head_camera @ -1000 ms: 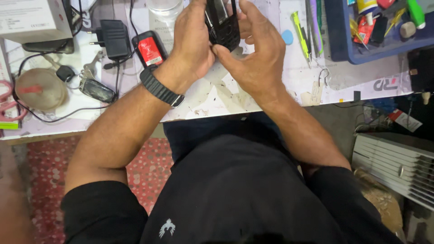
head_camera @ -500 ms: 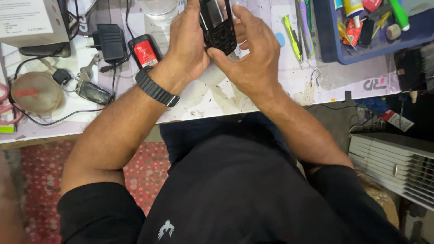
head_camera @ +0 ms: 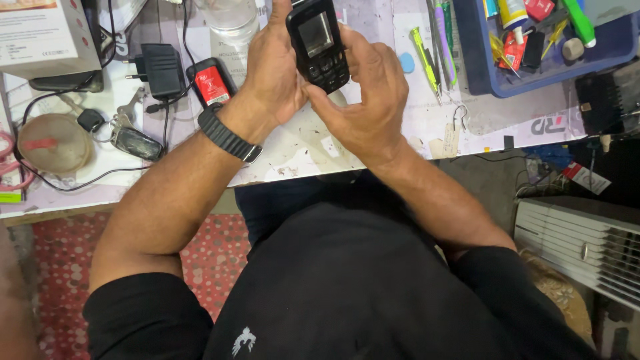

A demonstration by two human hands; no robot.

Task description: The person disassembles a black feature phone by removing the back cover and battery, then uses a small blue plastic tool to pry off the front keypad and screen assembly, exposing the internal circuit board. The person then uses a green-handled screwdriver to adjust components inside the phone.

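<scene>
1. Black keypad phone w/ small grey screen, dark buttons below; held upright, screen facing camera, above the white worktable, near its far side.
2. Left hand wrapped round phone's left edge & back, gripping it; black watch on that wrist.
3. Right hand closed on phone's lower right, thumb tip touching the keypad's bottom corner.
4. Blue tray at far right: holds green marker, white bottle, small red packets, yellow bits, a round cap.
5. Clear glass jar just left of left hand; contents hard to tell.
6. Black charger & red-labelled battery side by side, left of wrist.
</scene>
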